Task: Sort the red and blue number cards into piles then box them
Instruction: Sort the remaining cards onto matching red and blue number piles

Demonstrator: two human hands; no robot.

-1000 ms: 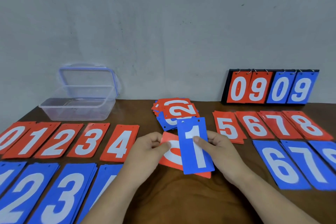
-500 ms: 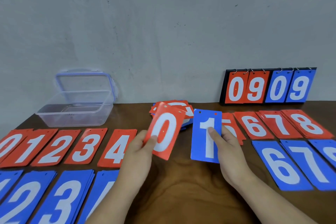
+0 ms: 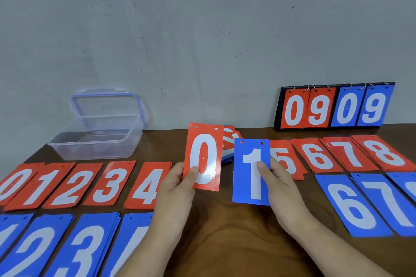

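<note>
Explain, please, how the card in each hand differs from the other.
The red card shows a 0; the blue card shows a 1. The left hand pinches the red card by its lower left corner; the right hand grips the blue card at its right edge. Both have white digits and two punched holes on top.

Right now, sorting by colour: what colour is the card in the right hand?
Blue 1 card, white numeral; head view shows it best.
</note>
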